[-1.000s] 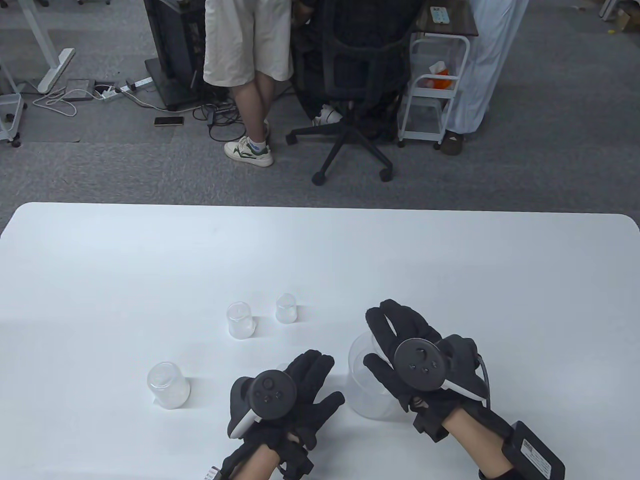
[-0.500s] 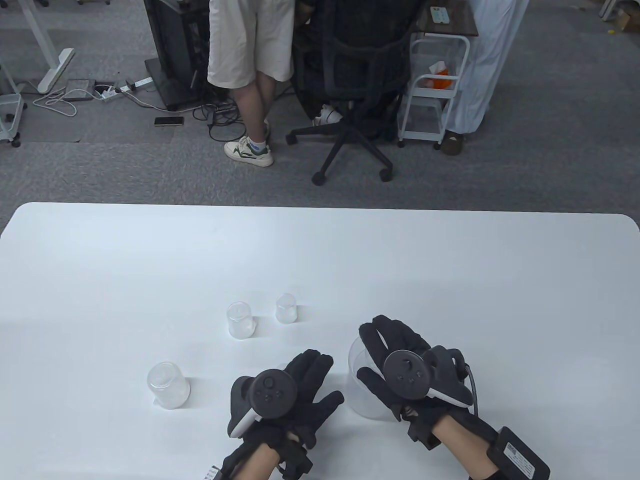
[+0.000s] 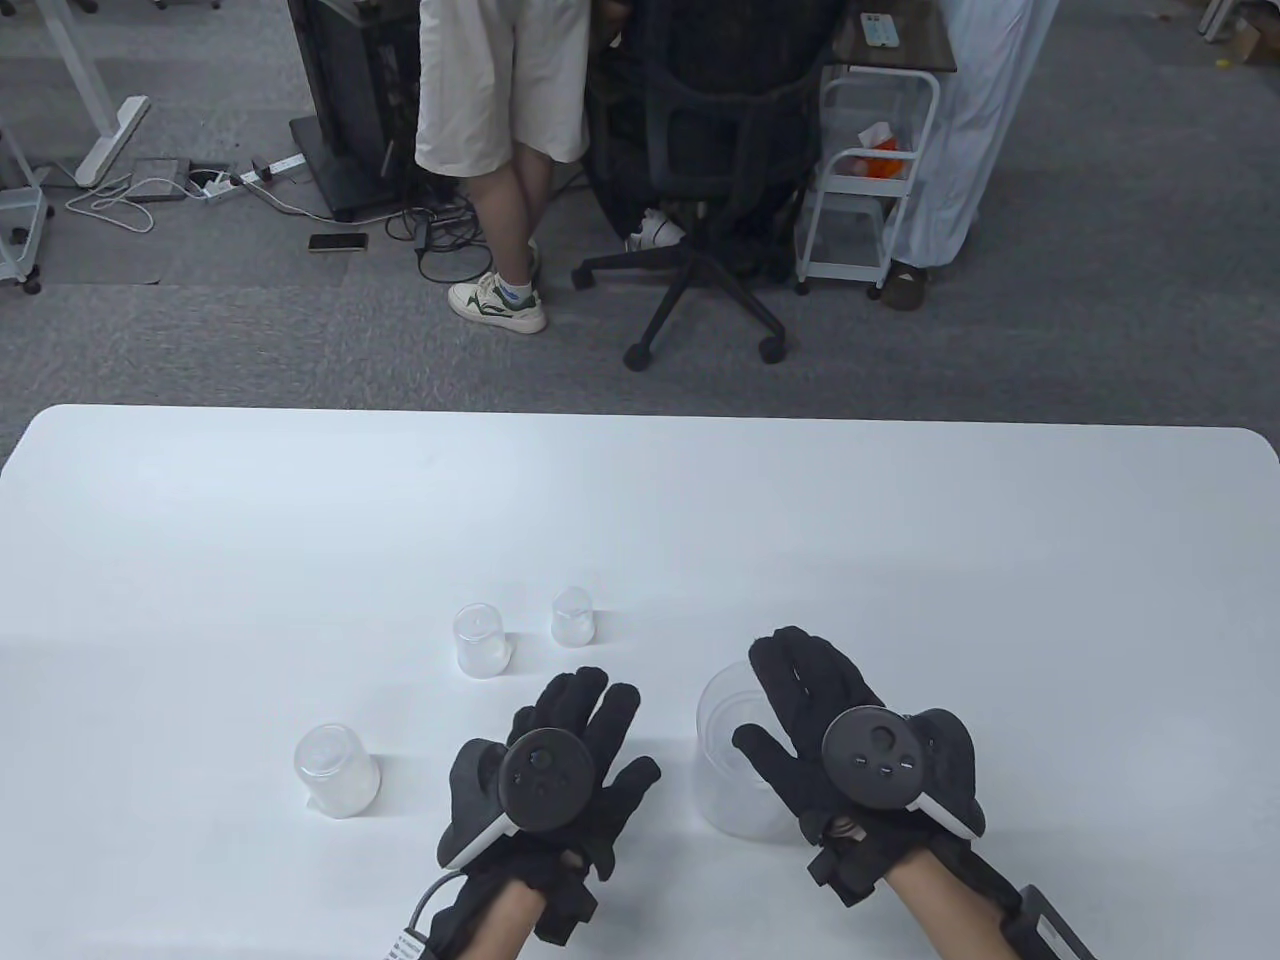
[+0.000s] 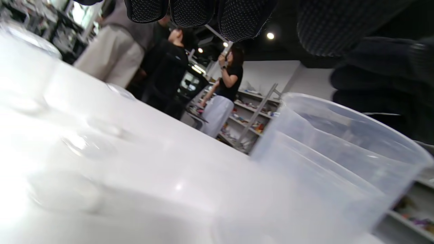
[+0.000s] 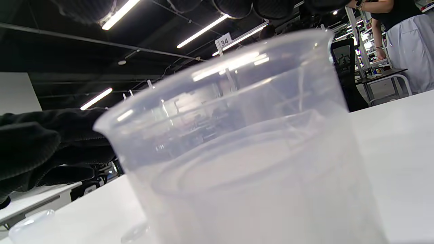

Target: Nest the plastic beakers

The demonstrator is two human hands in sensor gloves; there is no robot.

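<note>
A large clear beaker [image 3: 730,775] stands upright on the white table [image 3: 640,520]. My right hand [image 3: 775,700] lies over its mouth with the fingers stretched out above the rim and the thumb at its left side. It fills the right wrist view [image 5: 244,152] and shows in the left wrist view [image 4: 339,152]. Three small clear beakers stand mouth down: one at the left [image 3: 337,770], two further back [image 3: 480,640] [image 3: 573,615]. My left hand [image 3: 615,735] is spread open, palm down, left of the large beaker and holds nothing.
Beyond the table's far edge stand an office chair [image 3: 715,180], a white trolley [image 3: 865,180] and people. A small beaker shows low left in the right wrist view [image 5: 30,227].
My right hand shifted to the right over the large beaker, which stayed put. My left hand slid a little forward and left, its fingers now pointing more toward the small beakers.
</note>
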